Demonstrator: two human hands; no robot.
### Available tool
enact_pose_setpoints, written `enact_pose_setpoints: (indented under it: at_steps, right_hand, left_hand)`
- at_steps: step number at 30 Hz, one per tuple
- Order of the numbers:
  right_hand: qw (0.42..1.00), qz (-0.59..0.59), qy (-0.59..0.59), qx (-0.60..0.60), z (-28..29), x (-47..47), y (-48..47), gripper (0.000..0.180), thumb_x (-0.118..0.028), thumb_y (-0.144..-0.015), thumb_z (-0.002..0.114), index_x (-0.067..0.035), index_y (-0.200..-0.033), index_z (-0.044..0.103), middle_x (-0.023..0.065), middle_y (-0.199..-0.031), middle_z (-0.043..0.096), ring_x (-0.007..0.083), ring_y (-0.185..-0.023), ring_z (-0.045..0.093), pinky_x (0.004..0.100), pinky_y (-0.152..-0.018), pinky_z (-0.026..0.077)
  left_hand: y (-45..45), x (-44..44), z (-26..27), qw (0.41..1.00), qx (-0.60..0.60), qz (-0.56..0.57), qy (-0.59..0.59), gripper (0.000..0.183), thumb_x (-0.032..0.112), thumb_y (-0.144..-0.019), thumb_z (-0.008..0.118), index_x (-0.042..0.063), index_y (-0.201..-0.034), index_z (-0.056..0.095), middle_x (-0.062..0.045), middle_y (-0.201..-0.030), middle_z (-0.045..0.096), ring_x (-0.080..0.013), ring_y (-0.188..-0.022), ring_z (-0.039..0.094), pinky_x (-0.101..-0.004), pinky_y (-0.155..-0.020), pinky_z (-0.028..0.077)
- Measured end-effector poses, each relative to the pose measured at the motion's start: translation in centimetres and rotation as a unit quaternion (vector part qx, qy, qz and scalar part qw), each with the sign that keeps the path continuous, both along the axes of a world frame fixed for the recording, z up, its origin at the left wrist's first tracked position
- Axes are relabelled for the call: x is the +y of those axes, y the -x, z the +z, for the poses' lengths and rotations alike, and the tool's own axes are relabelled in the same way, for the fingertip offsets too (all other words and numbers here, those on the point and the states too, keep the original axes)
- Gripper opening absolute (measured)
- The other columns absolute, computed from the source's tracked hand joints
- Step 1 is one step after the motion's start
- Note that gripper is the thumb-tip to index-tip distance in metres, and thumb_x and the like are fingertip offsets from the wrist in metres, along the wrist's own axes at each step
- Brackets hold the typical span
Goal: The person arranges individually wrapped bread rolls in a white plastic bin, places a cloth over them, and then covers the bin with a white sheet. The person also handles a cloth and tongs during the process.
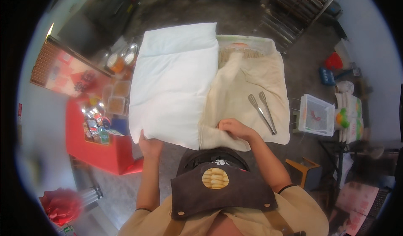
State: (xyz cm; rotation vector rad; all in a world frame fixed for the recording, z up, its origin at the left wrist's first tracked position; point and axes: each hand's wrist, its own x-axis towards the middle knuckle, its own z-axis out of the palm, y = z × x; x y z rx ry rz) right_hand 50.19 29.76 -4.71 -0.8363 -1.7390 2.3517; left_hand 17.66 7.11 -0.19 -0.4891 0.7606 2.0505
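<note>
A thick white quilt (173,75) lies folded over the left part of the surface before me. My left hand (151,146) holds its near left corner, thumb on top and fingers hidden beneath. On the right, a beige cloth (258,75) covers the surface and runs up against the quilt's edge. My right hand (234,128) is closed on a bunched fold of this cloth near the front. Metal tongs (263,113) rest on the cloth, to the right of that hand, their arms spread. Beyond the cloth's far edge shows part of a woven mat (224,55).
Left stand a red-covered table (97,151), plastic containers (117,105) and lidded jars (115,62). A translucent bin (316,114) stands right, beside stacked sacks (350,117). A rack (292,12) is at the far right; a small stool (303,169) is at the near right.
</note>
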Motion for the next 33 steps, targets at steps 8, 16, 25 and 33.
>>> enact_pose_setpoints:
  at_steps: [8, 16, 25, 33]
  right_hand:
    - [0.875, -0.242, -0.384, -0.167, -5.0, 10.7, 4.1, 0.042, -0.032, -0.098, 0.073, -0.001, -0.126, 0.070, 0.0177, -0.123, 0.073, 0.0262, -0.113, 0.070, 0.0365, -0.099, 0.055]
    - [0.962, -0.262, -0.020, 0.072, -13.1, 14.1, 10.6, 0.038, -0.016, -0.103, 0.063, -0.001, -0.138, 0.065, 0.0163, -0.140, 0.065, 0.0240, -0.126, 0.062, 0.0387, -0.102, 0.052]
    - [0.935, -0.344, -0.054, -0.070, -8.4, -0.8, 8.0, 0.029, -0.004, -0.093, 0.063, 0.001, -0.121, 0.069, 0.0257, -0.118, 0.069, 0.0408, -0.122, 0.064, 0.0497, -0.102, 0.049]
    - [0.807, -0.126, -0.550, -0.173, -2.4, -12.3, 1.6, 0.037, -0.014, -0.084, 0.073, 0.001, -0.118, 0.070, 0.0222, -0.128, 0.061, 0.0419, -0.127, 0.055, 0.0472, -0.110, 0.045]
  left_hand:
    - [-4.9, 0.5, -2.7, 0.993, -0.086, -0.049, -0.061, 0.061, 0.047, -0.115, 0.040, 0.004, -0.158, 0.048, -0.016, -0.160, 0.054, -0.0372, -0.150, 0.047, -0.0547, -0.129, 0.033]
    - [-11.5, 1.9, -3.8, 0.999, 0.019, -0.034, 0.012, 0.042, 0.021, -0.114, 0.049, -0.005, -0.146, 0.055, -0.021, -0.143, 0.067, -0.0341, -0.130, 0.066, -0.0529, -0.112, 0.055]
    - [-10.8, 3.6, -3.1, 0.996, -0.020, -0.086, 0.028, 0.037, 0.026, -0.115, 0.047, 0.001, -0.139, 0.061, -0.011, -0.138, 0.071, -0.0286, -0.127, 0.069, -0.0461, -0.104, 0.060]
    - [-12.9, -5.9, -10.5, 0.904, 0.198, -0.187, 0.330, 0.022, 0.029, -0.106, 0.068, 0.007, -0.108, 0.065, -0.006, -0.095, 0.062, -0.0227, -0.086, 0.063, -0.0321, -0.074, 0.052]
